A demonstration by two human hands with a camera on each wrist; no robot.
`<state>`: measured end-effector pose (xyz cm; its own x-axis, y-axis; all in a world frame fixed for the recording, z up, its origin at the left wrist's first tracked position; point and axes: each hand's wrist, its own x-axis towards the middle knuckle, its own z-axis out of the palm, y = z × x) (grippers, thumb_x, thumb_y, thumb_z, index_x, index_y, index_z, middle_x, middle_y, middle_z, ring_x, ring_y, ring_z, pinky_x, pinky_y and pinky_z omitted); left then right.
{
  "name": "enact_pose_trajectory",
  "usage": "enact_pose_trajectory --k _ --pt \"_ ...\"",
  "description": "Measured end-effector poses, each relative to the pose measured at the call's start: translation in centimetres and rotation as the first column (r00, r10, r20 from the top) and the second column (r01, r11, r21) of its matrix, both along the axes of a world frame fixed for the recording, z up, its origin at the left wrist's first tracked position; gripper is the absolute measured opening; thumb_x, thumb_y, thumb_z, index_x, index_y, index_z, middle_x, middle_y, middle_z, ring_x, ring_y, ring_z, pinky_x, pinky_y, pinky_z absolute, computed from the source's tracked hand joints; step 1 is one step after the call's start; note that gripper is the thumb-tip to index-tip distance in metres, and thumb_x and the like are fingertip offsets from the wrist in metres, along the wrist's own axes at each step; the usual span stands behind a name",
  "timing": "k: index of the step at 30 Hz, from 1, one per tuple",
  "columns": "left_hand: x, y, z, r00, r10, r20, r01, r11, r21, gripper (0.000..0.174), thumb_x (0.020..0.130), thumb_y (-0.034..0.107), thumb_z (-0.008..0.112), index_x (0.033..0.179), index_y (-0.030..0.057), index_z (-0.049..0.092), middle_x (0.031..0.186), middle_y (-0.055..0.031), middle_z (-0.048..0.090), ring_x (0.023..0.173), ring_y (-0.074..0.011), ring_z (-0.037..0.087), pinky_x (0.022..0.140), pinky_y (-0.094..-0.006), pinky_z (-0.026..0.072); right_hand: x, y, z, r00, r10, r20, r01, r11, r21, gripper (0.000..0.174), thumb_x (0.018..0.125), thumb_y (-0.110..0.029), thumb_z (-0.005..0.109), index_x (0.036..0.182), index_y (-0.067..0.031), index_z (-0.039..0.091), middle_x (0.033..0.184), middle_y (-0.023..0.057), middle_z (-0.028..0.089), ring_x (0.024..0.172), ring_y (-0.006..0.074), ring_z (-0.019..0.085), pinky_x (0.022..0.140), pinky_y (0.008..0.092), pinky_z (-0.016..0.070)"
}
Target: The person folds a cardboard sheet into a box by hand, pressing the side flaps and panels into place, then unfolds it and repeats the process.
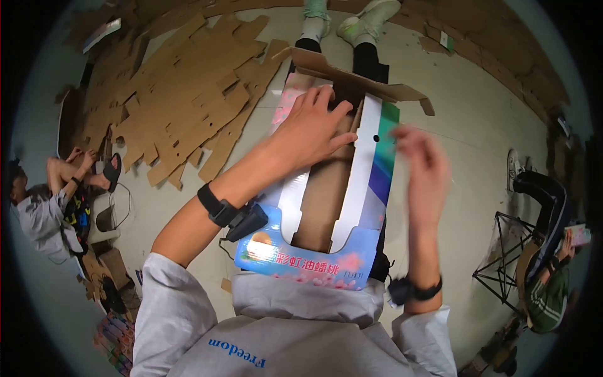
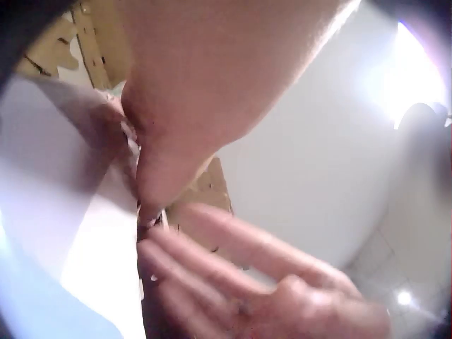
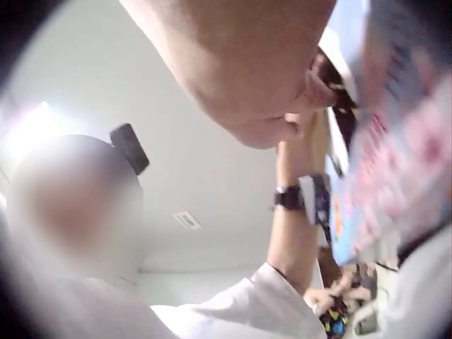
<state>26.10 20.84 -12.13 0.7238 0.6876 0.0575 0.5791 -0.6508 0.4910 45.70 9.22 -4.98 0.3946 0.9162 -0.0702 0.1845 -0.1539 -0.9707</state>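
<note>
A printed cardboard box, blue and pink with Chinese characters on its near panel, lies over the person's lap and legs. White side panels flank its long brown opening, and a brown flap stands out at the far end. My left hand lies across the far left part of the box, fingers spread and slightly bent, thumb reaching over the opening. Blurred beside the green right side is my right hand. Loosely extended fingers of this hand show in the left wrist view, holding nothing.
Flattened cardboard pieces cover the floor at the far left. A seated person is at the left, another at the right near a black folding frame. Shoes show at the top.
</note>
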Motion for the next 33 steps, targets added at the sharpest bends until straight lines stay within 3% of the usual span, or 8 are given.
enact_pose_trajectory --k 3,5,11,14,20,22,28,33 --pt "2.1 -0.1 2.1 0.996 0.064 -0.058 -0.075 0.972 -0.224 0.065 0.100 0.044 0.071 0.143 -0.0016 0.054 0.129 -0.0278 0.065 0.120 -0.0428 0.064 0.098 -0.0507 0.0527 7.5 6.3 -1.8 0.820 -0.217 0.530 0.122 0.970 0.208 0.025 0.100 -0.018 0.072 0.120 -0.0039 0.074 0.095 0.0035 0.065 0.083 0.0143 0.054 0.080 0.0303 0.0506" --pt "3.7 0.1 1.3 0.984 0.169 -0.049 -0.176 0.957 -0.230 0.070 0.098 0.041 0.073 0.140 -0.0099 0.050 0.108 -0.0283 0.073 0.097 -0.0436 0.073 0.084 -0.0514 0.0571 8.1 8.3 -1.1 0.789 0.005 0.614 -0.053 0.997 0.060 0.028 0.093 -0.017 0.076 0.116 -0.0029 0.075 0.091 0.0065 0.064 0.081 0.0197 0.058 0.078 0.0338 0.0521" --pt "6.5 2.3 -2.2 0.949 0.310 0.060 -0.233 0.817 -0.528 0.059 0.094 0.038 0.078 0.124 -0.0084 0.059 0.092 -0.0243 0.075 0.084 -0.0437 0.073 0.076 -0.0521 0.0577 7.4 10.8 0.1 0.532 0.452 0.716 -0.281 0.892 -0.354 0.025 0.079 -0.012 0.077 0.101 0.0003 0.075 0.096 0.0197 0.068 0.087 0.0376 0.068 0.081 0.0452 0.0552" --pt "7.1 0.8 -3.8 0.940 0.282 0.194 -0.264 0.958 -0.111 0.045 0.094 0.036 0.077 0.107 -0.0062 0.067 0.084 -0.0216 0.075 0.075 -0.0418 0.073 0.070 -0.0514 0.0568 6.3 10.0 1.0 0.429 0.552 0.715 -0.261 0.833 -0.487 0.022 0.079 -0.010 0.075 0.099 0.0003 0.075 0.098 0.0215 0.069 0.089 0.0410 0.070 0.081 0.0483 0.0566" --pt "7.8 1.4 -3.8 0.929 0.370 0.006 -0.241 0.616 -0.750 0.038 0.100 0.033 0.070 0.088 -0.0024 0.069 0.080 -0.0178 0.070 0.072 -0.0316 0.068 0.069 -0.0444 0.0529 5.2 8.0 -1.4 0.221 0.588 0.778 -0.268 0.804 -0.531 0.019 0.082 -0.011 0.073 0.096 0.0022 0.072 0.090 0.0215 0.066 0.083 0.0450 0.068 0.079 0.0522 0.0562" --pt "8.5 0.3 -5.3 0.885 0.466 -0.007 -0.308 0.574 -0.759 0.034 0.106 0.032 0.062 0.098 -0.0010 0.067 0.087 -0.0179 0.069 0.079 -0.0286 0.064 0.075 -0.0419 0.0508 5.0 7.7 -1.2 0.175 0.591 0.787 -0.258 0.799 -0.543 0.019 0.083 -0.011 0.073 0.096 0.0029 0.072 0.090 0.0221 0.069 0.083 0.0454 0.069 0.080 0.0523 0.0568" --pt "8.9 -2.2 -4.4 0.683 0.729 -0.037 -0.360 0.292 -0.886 0.030 0.111 0.027 0.050 0.112 0.0003 0.063 0.106 -0.0204 0.070 0.094 -0.0314 0.065 0.086 -0.0425 0.0499 4.4 5.9 -1.9 0.294 0.556 0.777 -0.187 0.831 -0.524 0.013 0.082 -0.002 0.068 0.091 0.0061 0.073 0.085 0.0272 0.072 0.081 0.0468 0.071 0.079 0.0525 0.0590" --pt "9.2 -2.6 -3.8 0.642 0.767 -0.009 -0.354 0.286 -0.891 0.031 0.112 0.027 0.048 0.114 -0.0007 0.063 0.109 -0.0200 0.070 0.099 -0.0281 0.066 0.087 -0.0417 0.0513 3.6 4.9 -2.6 0.523 0.438 0.731 -0.093 0.882 -0.462 0.011 0.081 0.004 0.064 0.091 0.0075 0.068 0.080 0.0328 0.067 0.078 0.0506 0.068 0.075 0.0532 0.0558"
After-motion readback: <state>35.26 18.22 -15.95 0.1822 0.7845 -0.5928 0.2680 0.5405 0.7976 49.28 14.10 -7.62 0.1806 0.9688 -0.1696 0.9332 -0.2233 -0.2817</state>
